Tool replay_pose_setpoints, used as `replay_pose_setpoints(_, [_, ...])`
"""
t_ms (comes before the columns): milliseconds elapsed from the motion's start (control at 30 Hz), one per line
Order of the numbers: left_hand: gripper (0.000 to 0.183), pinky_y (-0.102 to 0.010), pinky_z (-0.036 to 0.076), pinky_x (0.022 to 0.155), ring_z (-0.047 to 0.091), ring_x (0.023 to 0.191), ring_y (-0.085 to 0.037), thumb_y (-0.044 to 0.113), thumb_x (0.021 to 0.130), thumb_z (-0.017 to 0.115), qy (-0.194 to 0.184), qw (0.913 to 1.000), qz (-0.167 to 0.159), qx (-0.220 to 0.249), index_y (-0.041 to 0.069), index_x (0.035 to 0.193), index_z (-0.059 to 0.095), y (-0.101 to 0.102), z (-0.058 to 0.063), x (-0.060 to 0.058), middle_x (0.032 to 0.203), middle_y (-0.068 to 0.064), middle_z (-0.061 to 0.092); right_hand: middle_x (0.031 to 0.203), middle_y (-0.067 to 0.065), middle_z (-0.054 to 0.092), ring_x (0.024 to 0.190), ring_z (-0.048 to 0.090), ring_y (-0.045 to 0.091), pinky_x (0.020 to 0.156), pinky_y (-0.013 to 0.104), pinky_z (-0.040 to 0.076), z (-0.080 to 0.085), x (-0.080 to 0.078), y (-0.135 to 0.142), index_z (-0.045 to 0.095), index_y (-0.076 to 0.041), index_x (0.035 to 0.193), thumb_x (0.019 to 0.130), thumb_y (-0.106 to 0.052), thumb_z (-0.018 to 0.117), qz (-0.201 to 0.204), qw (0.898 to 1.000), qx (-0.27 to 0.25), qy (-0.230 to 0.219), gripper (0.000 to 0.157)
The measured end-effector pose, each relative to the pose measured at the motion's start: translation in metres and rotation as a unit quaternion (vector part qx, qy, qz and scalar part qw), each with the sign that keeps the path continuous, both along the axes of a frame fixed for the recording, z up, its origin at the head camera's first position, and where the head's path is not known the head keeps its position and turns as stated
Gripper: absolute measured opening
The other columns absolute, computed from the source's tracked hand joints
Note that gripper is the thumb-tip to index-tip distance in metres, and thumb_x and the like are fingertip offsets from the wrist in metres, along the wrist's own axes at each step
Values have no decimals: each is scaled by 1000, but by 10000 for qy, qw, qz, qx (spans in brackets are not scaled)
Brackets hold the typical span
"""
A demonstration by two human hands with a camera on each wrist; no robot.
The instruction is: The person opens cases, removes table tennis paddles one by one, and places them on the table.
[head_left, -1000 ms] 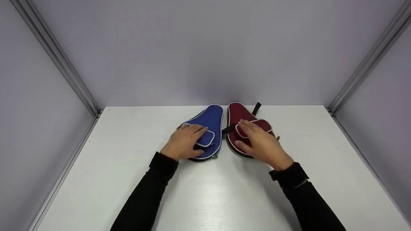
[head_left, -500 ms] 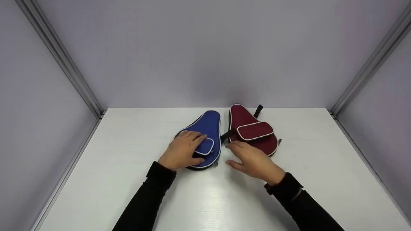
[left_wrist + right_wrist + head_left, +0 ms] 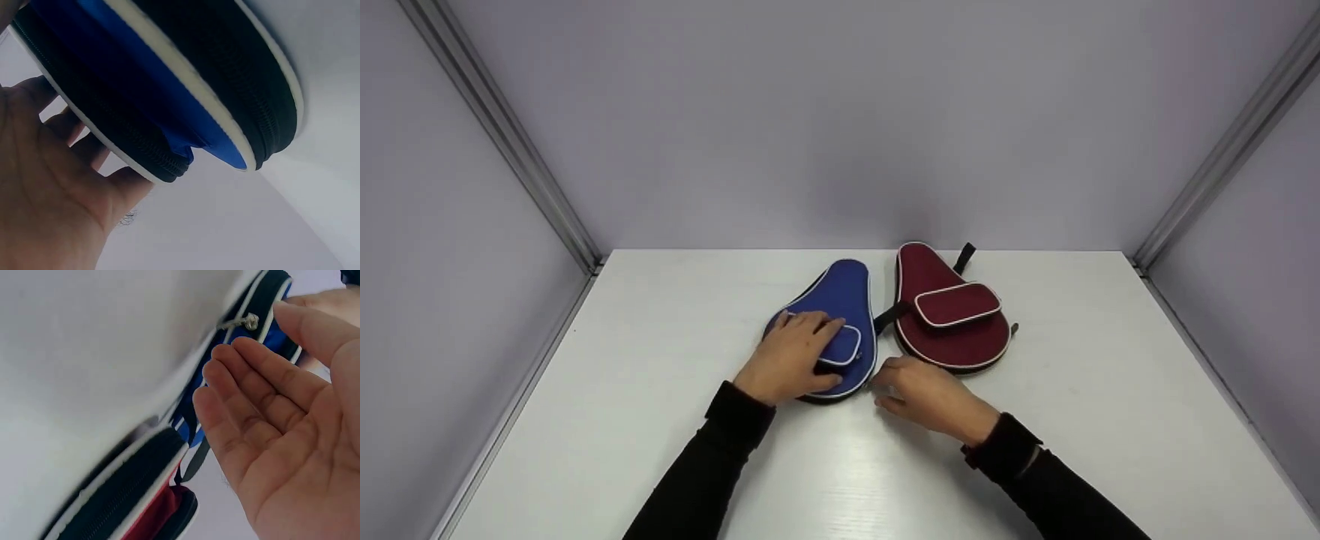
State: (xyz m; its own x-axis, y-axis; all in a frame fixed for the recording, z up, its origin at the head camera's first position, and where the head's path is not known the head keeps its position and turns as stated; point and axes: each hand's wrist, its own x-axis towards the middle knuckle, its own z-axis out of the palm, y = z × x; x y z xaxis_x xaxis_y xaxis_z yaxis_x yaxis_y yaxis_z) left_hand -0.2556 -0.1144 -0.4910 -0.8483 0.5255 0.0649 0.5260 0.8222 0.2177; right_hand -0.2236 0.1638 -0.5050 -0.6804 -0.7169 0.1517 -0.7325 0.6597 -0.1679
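Note:
A blue table tennis bat case [image 3: 844,285] with white piping lies on the table, its narrow end away from me. My left hand [image 3: 787,356] rests over its small front pocket; in the left wrist view the thumb [image 3: 129,188] lies at the pocket's zipped edge. Close by the lower right rim of the case is my right hand [image 3: 934,396], fingers slightly bent. The right wrist view shows those fingertips near the metal zipper pull [image 3: 251,322], thumb apart from them and nothing between. A dark red case [image 3: 960,349] of the same shape lies to the right, untouched.
A black strap [image 3: 891,317] bridges the gap between the cases, and another strap [image 3: 964,257] sticks out behind the red one. The white table [image 3: 660,315] meets a grey back wall [image 3: 855,120], with side walls left and right.
My right hand has left the red case and come toward me and left, to the blue case's lower right rim. The blue case has shifted slightly toward me under my left hand.

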Motion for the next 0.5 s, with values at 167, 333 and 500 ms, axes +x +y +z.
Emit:
replay_pose_setpoints(167, [98, -74, 39, 140, 54, 167, -46, 58, 102, 89, 59, 9998, 88, -174, 10, 177, 51, 6, 0, 5, 175, -24, 58, 110, 5, 86, 105, 81, 21, 93, 38, 70, -4, 1, -5, 89, -10, 110, 102, -10, 90, 249, 9989, -76, 389, 8])
replay_pose_setpoints(333, [99, -74, 45, 135, 57, 162, -50, 59, 99, 92, 163, 9994, 200, -216, 9, 176, 53, 13, 2, 13, 173, -26, 60, 104, 3, 86, 99, 82, 20, 89, 38, 70, -4, 3, -8, 90, -13, 104, 97, -9, 94, 59, 9991, -61, 406, 8])
replay_pose_setpoints(500, [100, -76, 49, 131, 60, 157, -53, 58, 99, 92, 106, 9996, 199, -184, 7, 175, 53, 19, 6, 22, 171, -28, 61, 96, 3, 85, 93, 82, 23, 82, 40, 70, -5, 6, -13, 89, -12, 97, 96, -7, 94, -270, 9990, -9, 355, 7])
